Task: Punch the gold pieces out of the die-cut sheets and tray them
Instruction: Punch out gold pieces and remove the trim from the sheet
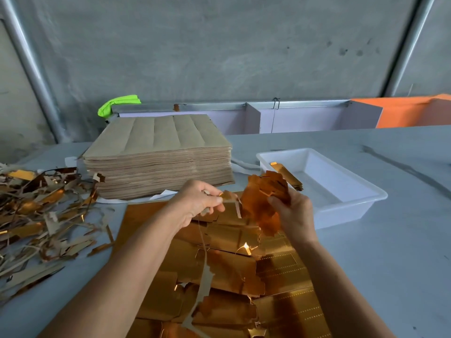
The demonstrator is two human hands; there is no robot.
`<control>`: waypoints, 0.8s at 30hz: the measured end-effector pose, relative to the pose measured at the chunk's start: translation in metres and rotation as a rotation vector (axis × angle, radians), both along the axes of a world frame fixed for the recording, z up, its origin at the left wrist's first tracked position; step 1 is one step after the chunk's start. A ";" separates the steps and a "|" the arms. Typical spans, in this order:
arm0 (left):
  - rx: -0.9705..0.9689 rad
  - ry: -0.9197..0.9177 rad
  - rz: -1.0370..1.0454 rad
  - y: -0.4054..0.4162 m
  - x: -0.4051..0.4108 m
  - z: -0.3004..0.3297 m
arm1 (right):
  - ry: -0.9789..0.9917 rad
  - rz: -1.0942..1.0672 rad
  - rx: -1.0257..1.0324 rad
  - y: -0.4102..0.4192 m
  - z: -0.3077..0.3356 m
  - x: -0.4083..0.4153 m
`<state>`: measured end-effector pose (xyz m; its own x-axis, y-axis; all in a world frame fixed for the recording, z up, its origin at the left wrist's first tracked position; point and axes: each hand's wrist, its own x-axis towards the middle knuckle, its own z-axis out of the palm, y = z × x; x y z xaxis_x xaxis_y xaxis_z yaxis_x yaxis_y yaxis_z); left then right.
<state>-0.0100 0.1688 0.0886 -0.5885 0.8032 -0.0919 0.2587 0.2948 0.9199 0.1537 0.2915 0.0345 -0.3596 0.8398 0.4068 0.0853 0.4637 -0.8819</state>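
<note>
Nearest, spread flat on the grey counter (390, 240): gold die-cut sheets (288, 276), partly broken up, dotted cut lines showing at right, lower edge running out of view. Above them, left hand (197, 203) curled, pinching a thin waste strip (203, 276) that dangles down over the sheets. Just beside it, right hand (295, 211) gripping a raised bunch of gold pieces (263, 198), thumb on the front, fingers behind. Hands close together, strip and bunch meeting between them.

Right of the hands, white tray (351, 208) on the counter, nearly bare inside, holding one small stack of gold pieces (288, 174) leaning in its near left corner. Open counter around the tray's right and far sides.

Left, heaped scrap trimmings (41, 215) up to the counter's left edge. Behind the hands, tall stack of brown sheets (158, 154), backs up. Farther off, low partition (292, 118) along the counter's back edge, green cloth (117, 104) at its left end, orange panel (410, 113) at right, concrete wall (219, 45) beyond.
</note>
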 end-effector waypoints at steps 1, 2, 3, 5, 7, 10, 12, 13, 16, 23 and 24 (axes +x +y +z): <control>0.023 0.003 0.064 0.000 -0.003 -0.002 | 0.088 -0.013 -0.092 0.005 -0.001 0.004; 0.050 -0.008 0.142 0.000 -0.008 -0.004 | 0.202 -0.041 -0.202 0.008 0.000 0.009; 0.078 -0.025 0.223 -0.001 -0.013 -0.007 | 0.306 -0.090 -0.308 0.012 0.000 0.014; 0.105 -0.054 0.381 -0.005 -0.028 -0.014 | 0.447 -0.194 -0.451 0.019 0.000 0.028; 0.108 -0.074 0.520 -0.009 -0.046 -0.026 | 0.548 -0.279 -0.538 0.028 -0.002 0.041; -0.013 0.059 0.701 -0.018 -0.071 -0.046 | 0.633 -0.451 -0.592 0.038 -0.005 0.054; -0.176 0.240 0.717 -0.024 -0.079 -0.057 | 0.634 -0.486 -0.589 0.040 -0.005 0.057; -0.261 0.341 0.684 -0.025 -0.080 -0.061 | 0.623 -0.469 -0.579 0.040 -0.005 0.057; -0.420 0.548 0.514 -0.020 -0.071 -0.068 | 0.606 -0.360 -0.562 0.035 -0.001 0.050; -0.431 0.784 0.197 0.000 -0.048 -0.079 | 0.410 -0.351 -0.399 0.035 -0.001 0.044; -0.468 0.833 0.144 0.004 -0.044 -0.080 | 0.400 -0.347 -0.400 0.034 -0.003 0.044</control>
